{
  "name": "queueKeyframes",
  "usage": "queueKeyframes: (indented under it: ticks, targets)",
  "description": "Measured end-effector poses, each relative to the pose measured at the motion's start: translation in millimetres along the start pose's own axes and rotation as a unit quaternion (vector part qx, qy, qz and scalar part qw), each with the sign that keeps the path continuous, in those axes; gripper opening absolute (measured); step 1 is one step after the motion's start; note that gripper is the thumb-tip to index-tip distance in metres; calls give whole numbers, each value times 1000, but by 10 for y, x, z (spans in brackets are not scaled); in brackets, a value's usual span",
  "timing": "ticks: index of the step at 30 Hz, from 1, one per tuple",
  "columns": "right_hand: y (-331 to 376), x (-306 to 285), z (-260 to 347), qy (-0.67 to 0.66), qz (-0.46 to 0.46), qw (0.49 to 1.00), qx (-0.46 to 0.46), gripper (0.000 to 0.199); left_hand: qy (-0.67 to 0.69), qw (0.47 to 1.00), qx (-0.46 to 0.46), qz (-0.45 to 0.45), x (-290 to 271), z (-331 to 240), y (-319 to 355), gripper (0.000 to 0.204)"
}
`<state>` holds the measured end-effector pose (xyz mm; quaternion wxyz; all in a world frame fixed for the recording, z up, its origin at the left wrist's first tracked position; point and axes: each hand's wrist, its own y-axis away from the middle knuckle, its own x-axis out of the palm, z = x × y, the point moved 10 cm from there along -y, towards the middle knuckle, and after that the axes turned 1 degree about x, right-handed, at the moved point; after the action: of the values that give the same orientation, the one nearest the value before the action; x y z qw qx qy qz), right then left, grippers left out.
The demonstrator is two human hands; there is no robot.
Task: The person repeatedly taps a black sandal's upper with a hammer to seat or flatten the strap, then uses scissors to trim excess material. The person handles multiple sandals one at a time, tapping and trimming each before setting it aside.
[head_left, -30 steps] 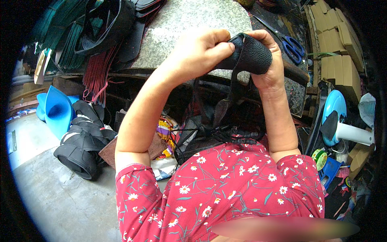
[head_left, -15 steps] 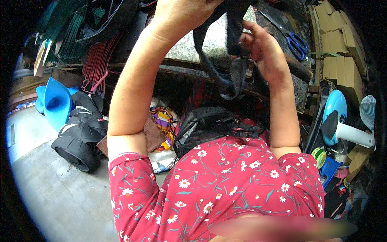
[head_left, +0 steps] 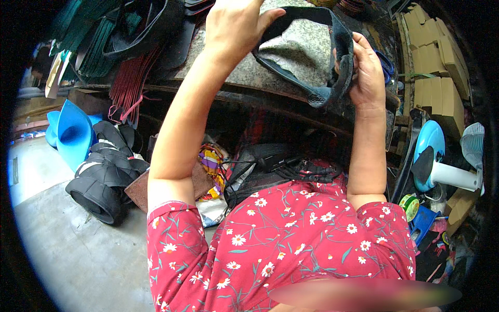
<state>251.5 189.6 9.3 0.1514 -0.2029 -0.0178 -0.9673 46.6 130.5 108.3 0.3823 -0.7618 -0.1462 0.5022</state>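
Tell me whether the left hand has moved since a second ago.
Yes. The left hand has risen toward the far edge of the stone slab, stretching the black strap into an open loop with the right hand.

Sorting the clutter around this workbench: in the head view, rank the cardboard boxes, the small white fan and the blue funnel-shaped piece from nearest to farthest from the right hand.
From the right hand:
1. Cardboard boxes, just to its right.
2. Small white fan, lower right.
3. Blue funnel-shaped piece, far left across the bench.

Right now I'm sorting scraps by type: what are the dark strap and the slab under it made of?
Dark strap: likely rubber or rubber-coated fabric; matte black, bends in a loop between both hands. Slab: looks like speckled grey stone, granite-like.
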Motion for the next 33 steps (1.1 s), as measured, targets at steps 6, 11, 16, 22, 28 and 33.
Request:
queueKeyframes:
  ticks: [6,11,16,22,28,33]
  targets:
    - [-138,-318,26,-55,-9,998,-32,19,227,949,102,195,128,-620,385,19]
    - [-160,-528,172,-3,-85,995,-59,20,269,947,-36,172,-2,-277,448,17]
    - [158,117,749,289,7,908,-304,39,198,958,-24,204,-64,-280,424,19]
    - [349,928,372,507,327,752,-264,47,193,958,16,210,-152,-322,371,19]
    - [211,560,613,483,67,824,-288,26,138,963,-84,215,-124,95,473,17]
    - [579,945,598,549,169,757,-310,24,-131,987,75,47,-308,-44,405,17]
